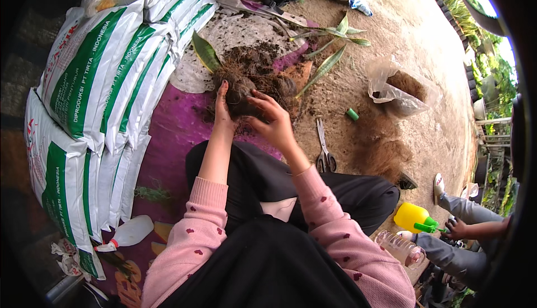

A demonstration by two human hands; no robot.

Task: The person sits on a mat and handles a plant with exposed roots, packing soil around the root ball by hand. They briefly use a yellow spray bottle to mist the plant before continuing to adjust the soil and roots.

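Between my hands is a fibrous, soil-covered root ball [238,84]. A broad snake plant leaf [205,52] with pale edges rises at its upper left, seemingly attached to it. My left hand [224,105] cups the ball from the left, thumb and fingers partly hidden behind it. On the other side my right hand [270,117] curls its dirty fingertips against the ball's right and lower side. Loose dark soil and roots [256,58] lie just beyond, over a pale sheet [191,73] and a purple mat [176,117]. Cut snake plant leaves [325,71] spread to the right.
Scissors [323,146], a green cylinder [352,114], brown fibre [381,152] and a plastic bag of fibre [405,85] lie right. Stacked sacks [90,77] wall the left, near a white bottle [133,230]. Another person's hand [457,227] is by a yellow sprayer [411,216].
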